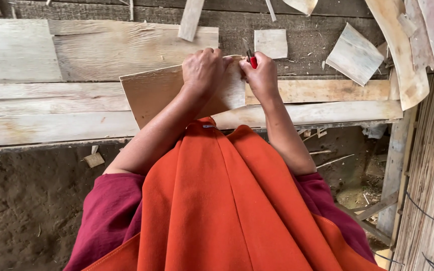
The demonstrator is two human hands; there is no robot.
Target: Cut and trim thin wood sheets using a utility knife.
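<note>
Seen from above, a person in an orange apron over dark red sleeves leaned over a rough table of pale wooden planks [51,108]. The left hand [203,70] lay palm down, fingers curled over the far edge of a thin, pale brown sheet of wood veneer [151,93], pressing it flat against the planks. The sheet sat tilted across the table's near edge, directly in front of the person. The right hand [263,76] was closed in a fist around a small red-handled cutting tool [251,57], whose dark metal tip pointed away from the body and met the sheet's top right corner. Just beyond the hands lay a small square offcut of pale wood [270,43], and a larger grey-white offcut [353,54] lay to the right, well apart.
</note>
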